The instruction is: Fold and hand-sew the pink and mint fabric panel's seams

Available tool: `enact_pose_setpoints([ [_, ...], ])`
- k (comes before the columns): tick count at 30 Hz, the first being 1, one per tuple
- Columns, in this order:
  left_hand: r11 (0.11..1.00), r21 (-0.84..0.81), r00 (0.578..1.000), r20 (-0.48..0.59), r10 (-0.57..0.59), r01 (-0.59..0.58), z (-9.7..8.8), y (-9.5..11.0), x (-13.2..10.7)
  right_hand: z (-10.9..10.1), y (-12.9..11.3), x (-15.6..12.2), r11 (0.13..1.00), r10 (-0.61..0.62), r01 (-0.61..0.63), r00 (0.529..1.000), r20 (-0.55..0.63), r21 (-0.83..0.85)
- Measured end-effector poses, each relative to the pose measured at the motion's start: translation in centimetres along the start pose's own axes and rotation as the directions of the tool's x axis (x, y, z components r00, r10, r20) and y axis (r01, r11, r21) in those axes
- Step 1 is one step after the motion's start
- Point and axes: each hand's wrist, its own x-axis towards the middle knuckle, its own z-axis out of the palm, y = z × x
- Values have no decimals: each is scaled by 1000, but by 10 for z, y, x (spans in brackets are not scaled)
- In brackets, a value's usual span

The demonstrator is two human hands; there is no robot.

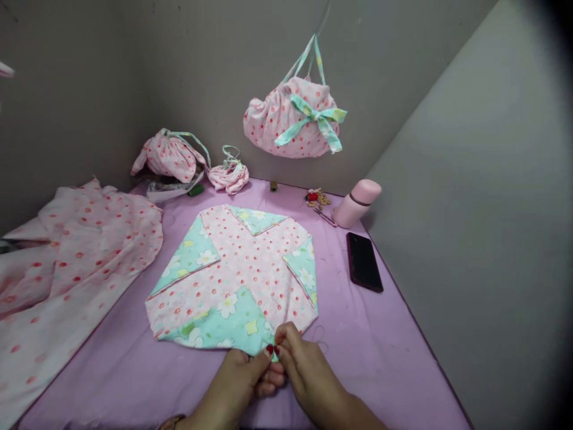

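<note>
- The work in hand sits at the near edge of a round cloth [237, 269], pink with red dots, which lies flat in the middle of the tabletop [394, 364]. Four mint flowered flaps are folded in around its rim.
- Both hands are at the nearest mint flap [224, 322], with the left hand [237, 379] and right hand [307, 367] close together at its tip.
- The fingertips [270, 349] of both hands pinch the tip of that flap together, and the remaining fingers of the left hand curl below the cloth's edge. Neither hand is spread.
- The other three flaps lie flat, with no hand on them.
- Three pink dotted drawstring bags with mint ties are in view. What is inside them is hidden.
- The largest bag [290, 119] hangs in front of the wall, its ties running upward and a mint bow [311, 122] on its front. It looks puffed out.
- A second bag [170, 156] sits at the far left of the tabletop, with a smaller, bunched bag [228, 176] just beside it.
- A long length of dotted fabric [76, 257] lies heaped at the left.
- Along the far side are a spool of thread [273, 186], a small heap of buttons [319, 200], scissors [324, 216] and a pink flask [356, 204].
- A dark phone [364, 261] lies to the right of the round cloth, well apart from the hands.
</note>
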Motion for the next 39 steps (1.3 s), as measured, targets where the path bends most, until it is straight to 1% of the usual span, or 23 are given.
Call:
enact_pose_setpoints([
  [4, 996, -84, 1000, -6, -10, 9, 0, 1, -1, -5, 5, -2, 999, -21, 19, 998, -66, -36],
  [7, 992, -127, 1000, -25, -15, 11, 2, 2, -3, -6, 8, -5, 998, -55, 55, 997, -62, -4],
  [10, 994, -105, 999, -46, 8, -12, 3, 5, -6, -4, 11, -7, 996, -85, 87, 993, -81, 16],
  [13, 997, -32, 995, -83, 61, -64, 4, 9, -9, -4, 10, -8, 994, -102, 107, 988, -119, 35],
  [15, 996, 1, 990, -109, 86, -87, 4, 11, -9, -7, 8, -8, 989, -142, 148, 969, -203, 14],
  [17, 997, 3, 990, -118, 83, -83, 4, 12, -9, -11, 5, -8, 979, -202, 203, 931, -305, -28],
  [18, 997, -9, 991, -112, 76, -77, 4, 11, -8, -12, 3, -7, 973, -230, 228, 915, -333, -46],
  [19, 997, -25, 993, -97, 68, -71, 4, 11, -8, -13, 1, -7, 968, -249, 246, 908, -337, -53],
  [21, 996, -51, 996, -54, 76, -79, 5, 11, -7, -12, -4, -4, 969, -247, 242, 926, -286, -54],
  [25, 987, -33, 988, 9, 155, -155, 7, 13, -7, -7, -9, 3, 991, -116, 104, 979, -165, -83],
  [27, 983, -21, 982, 30, 185, -184, 8, 13, -6, -7, -11, 6, 994, -68, 56, 989, -128, -94],
  [30, 980, -4, 979, 50, 197, -197, 7, 11, -5, -9, -13, 10, 987, -78, 65, 993, -86, -150],
  [33, 981, 25, 981, 37, 191, -192, 5, 10, -5, -10, -12, 11, 943, -154, 134, 987, -41, -306],
  [35, 983, 44, 983, 31, 179, -181, 4, 10, -5, -7, -10, 11, 882, -245, 214, 969, -20, -419],
  [36, 982, 58, 984, 27, 178, -179, 4, 10, -6, -4, -10, 10, 846, -312, 272, 950, -11, -458],
  [37, 981, 78, 984, 29, 177, -178, 3, 10, -6, -2, -9, 9, 811, -389, 339, 921, -7, -477],
  [39, 972, 113, 979, 28, 204, -205, 2, 11, -7, 1, -11, 8, 763, -536, 470, 844, -27, -443],
])
